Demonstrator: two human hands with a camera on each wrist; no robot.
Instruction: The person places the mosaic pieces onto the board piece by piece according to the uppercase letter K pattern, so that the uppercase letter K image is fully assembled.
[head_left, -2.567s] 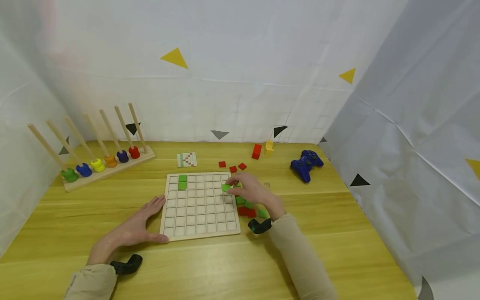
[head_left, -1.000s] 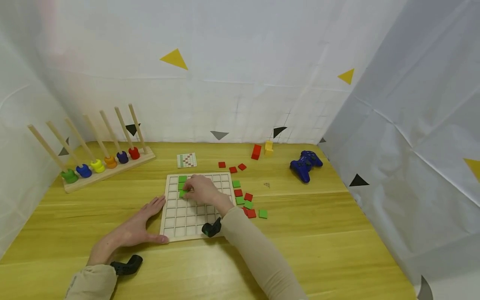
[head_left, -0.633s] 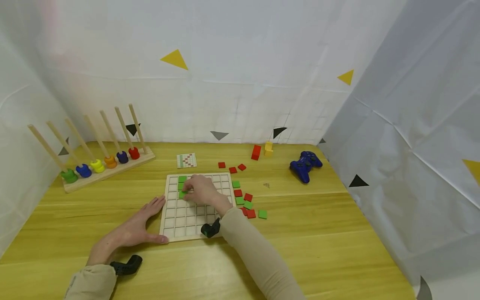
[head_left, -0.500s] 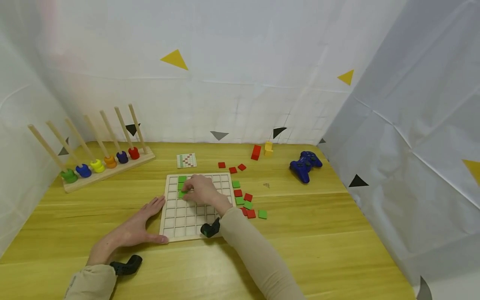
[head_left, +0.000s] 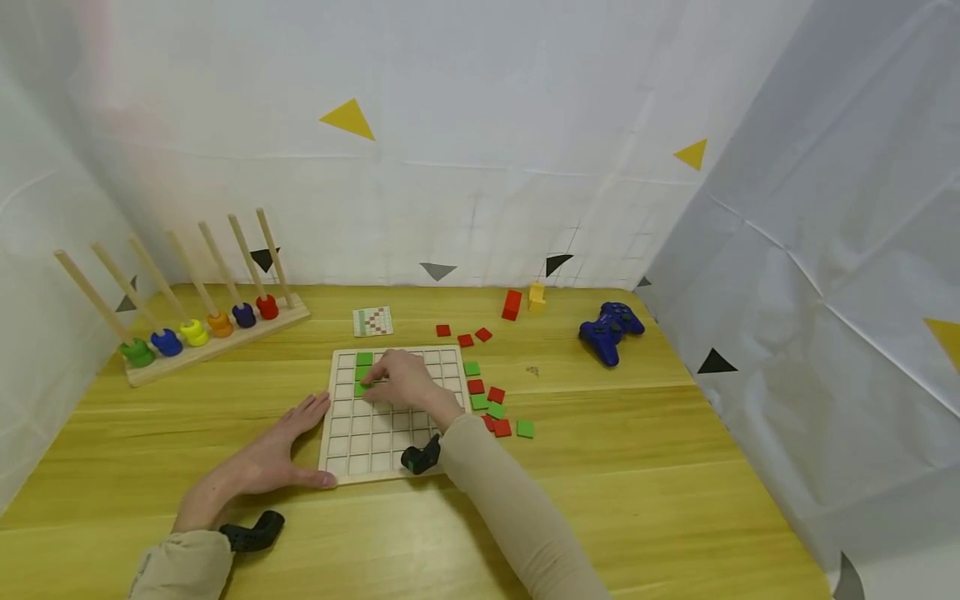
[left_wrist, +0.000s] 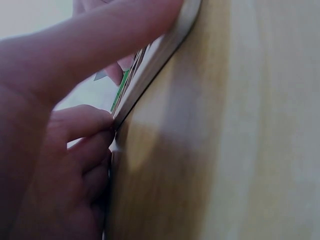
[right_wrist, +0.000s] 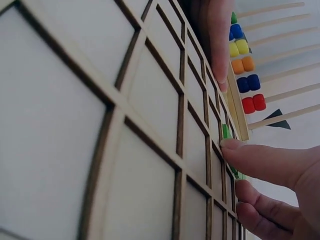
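Note:
A wooden grid board (head_left: 397, 477) lies flat on the table. Green square tiles (head_left: 363, 358) fill the top cells of its second column. At the third cell down, my right hand (head_left: 405, 382) pinches a green tile (head_left: 360, 389) between thumb and fingers; the right wrist view has the thumb (right_wrist: 250, 159) right on the tile's edge. My left hand (head_left: 266, 454) is spread along the board's left side, the thumb at its near-left corner and fingertips at the edge farther up. In the left wrist view, the left fingers (left_wrist: 85, 122) touch the board's rim.
Loose red tiles (head_left: 502, 427) and green tiles (head_left: 525, 429) lie right of the board, with several red ones behind it. A pattern card (head_left: 372, 322), red block (head_left: 512, 305), yellow block (head_left: 537, 297), blue game controller (head_left: 611, 332) and peg stacker (head_left: 217, 343) stand around the back.
My right hand has carried a green tile from the board's right edge left to the second column, and has barely moved over the last second. The left hand stays in place.

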